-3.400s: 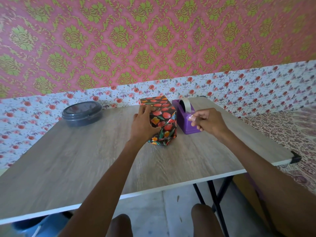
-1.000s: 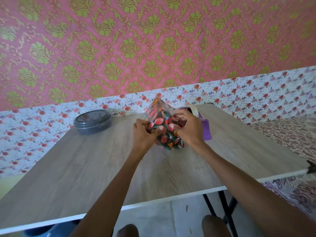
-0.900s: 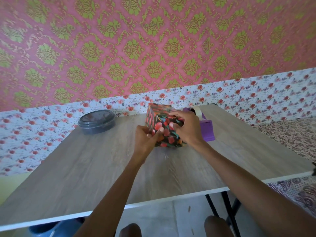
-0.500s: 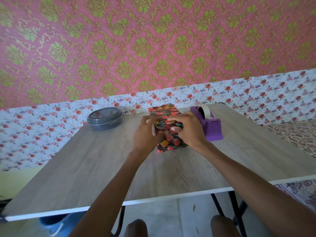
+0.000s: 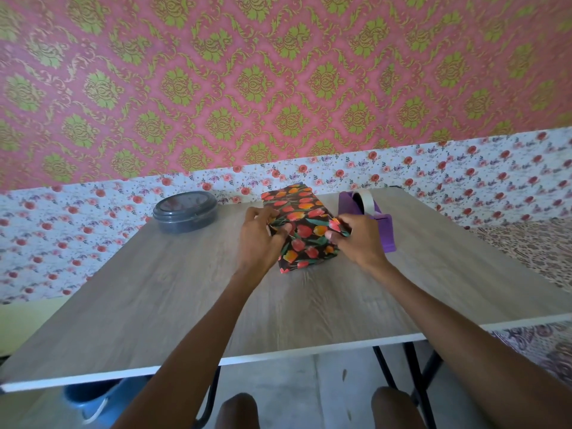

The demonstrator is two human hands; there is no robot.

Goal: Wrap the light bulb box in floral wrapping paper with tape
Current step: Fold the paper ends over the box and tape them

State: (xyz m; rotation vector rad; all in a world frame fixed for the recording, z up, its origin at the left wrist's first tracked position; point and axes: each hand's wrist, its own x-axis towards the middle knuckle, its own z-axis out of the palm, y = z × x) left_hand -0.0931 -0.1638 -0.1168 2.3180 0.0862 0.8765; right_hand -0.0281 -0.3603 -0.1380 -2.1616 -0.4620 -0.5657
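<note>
Lying flat now, box (image 5: 305, 243) between left hand (image 5: 258, 244), right hand (image 5: 360, 243)

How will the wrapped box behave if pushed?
Probably slides, not rolls: the box lies flat on the table. Likely light, a bulb carton. The paper at its near end, pinched by left hand and right hand, looks loose and may crumple.

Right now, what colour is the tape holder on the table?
Purple. The tape dispenser shows best in the head view, beside the right hand.
</note>
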